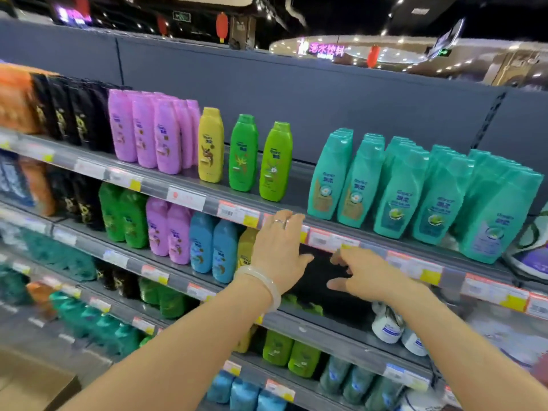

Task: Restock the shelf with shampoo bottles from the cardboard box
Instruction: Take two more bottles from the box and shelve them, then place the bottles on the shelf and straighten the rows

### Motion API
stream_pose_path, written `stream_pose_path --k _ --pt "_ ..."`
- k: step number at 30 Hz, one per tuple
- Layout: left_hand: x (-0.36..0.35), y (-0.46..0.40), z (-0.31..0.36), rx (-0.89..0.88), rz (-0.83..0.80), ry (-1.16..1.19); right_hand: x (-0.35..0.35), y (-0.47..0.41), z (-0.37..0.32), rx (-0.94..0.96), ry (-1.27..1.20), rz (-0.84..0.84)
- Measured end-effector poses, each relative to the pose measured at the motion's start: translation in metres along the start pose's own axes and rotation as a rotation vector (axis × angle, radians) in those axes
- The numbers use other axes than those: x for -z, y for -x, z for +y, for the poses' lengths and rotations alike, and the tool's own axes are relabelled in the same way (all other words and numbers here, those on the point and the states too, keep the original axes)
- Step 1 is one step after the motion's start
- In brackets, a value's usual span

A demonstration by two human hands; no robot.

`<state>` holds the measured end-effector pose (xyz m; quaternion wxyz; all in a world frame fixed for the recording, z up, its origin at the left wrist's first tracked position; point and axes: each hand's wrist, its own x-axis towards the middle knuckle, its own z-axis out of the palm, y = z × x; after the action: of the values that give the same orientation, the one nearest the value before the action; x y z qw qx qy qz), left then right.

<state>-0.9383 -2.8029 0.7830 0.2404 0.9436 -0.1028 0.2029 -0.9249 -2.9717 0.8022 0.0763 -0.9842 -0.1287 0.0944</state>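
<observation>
My left hand (278, 250), with a ring and a pale bangle, rests its fingers on the front rail of the top shelf (332, 237), holding nothing. My right hand (364, 274) hovers just right of it, fingers spread and empty, in front of a dark gap on the second shelf. On the top shelf stand a yellow bottle (211, 145), a green bottle (243, 152) and a lime bottle (276, 161), with purple bottles (154, 132) to their left and teal bottles (415, 188) to their right. A corner of the cardboard box (32, 384) shows at the bottom left.
Lower shelves carry blue bottles (213, 246), purple, green and lime bottles (292, 353), and white bottles (388, 324). Black and orange bottles (59, 111) fill the far left. Price tags line each shelf rail. Store lights and red lanterns hang behind the shelving.
</observation>
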Motion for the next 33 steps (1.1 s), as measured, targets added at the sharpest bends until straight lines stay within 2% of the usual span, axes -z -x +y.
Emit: stream_pose_path --k 5,10,18,22,27,33 --pt "0.050 0.054 -0.092 0.120 -0.010 -0.030 -0.040 -0.028 -0.118 0.155 0.117 -0.120" --pt "0.089 0.131 -0.206 0.308 -0.051 -0.133 -0.111 -0.055 -0.242 0.336 0.191 -0.216" --pt "0.135 0.267 -0.378 0.793 -0.345 -0.294 -0.230 -0.089 -0.416 0.594 0.251 -0.478" --pt "0.154 0.312 -0.458 0.988 -0.395 -0.290 -0.284 -0.125 -0.492 0.646 0.262 -0.577" --pt "0.175 0.330 -0.564 1.140 -0.491 -0.325 -0.339 -0.191 -0.578 0.655 0.272 -0.643" --pt "0.196 0.303 -0.677 1.188 -0.601 -0.298 -0.377 -0.263 -0.656 0.611 0.269 -0.716"
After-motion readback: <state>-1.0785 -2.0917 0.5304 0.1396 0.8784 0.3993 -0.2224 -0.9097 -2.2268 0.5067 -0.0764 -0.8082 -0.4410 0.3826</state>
